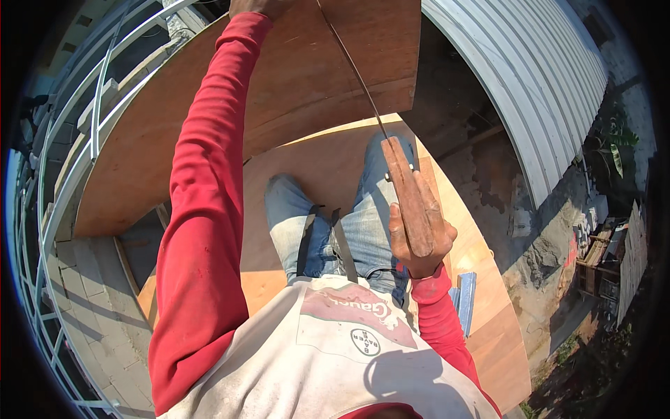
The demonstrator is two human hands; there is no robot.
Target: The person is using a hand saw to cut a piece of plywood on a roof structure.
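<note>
While right hand (427, 241) has fingers wrapped round saw (400, 174), overlapping brown sheet (307, 77) by its near-right corner, left hand (262, 5) is cropped, fingers can't tell.

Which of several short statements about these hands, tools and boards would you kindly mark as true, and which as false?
1. The right hand holds the saw by its wooden handle. True.
2. Both hands grip the handle. False: the left hand is away from it, at the picture's top edge.
3. The sleeves are red. True.
4. The trousers are black. False: they are blue jeans.
5. The ridged metal roofing is on the picture's left. False: the roofing is on the right.
6. A blue bar lies on the pale board. True.
</note>
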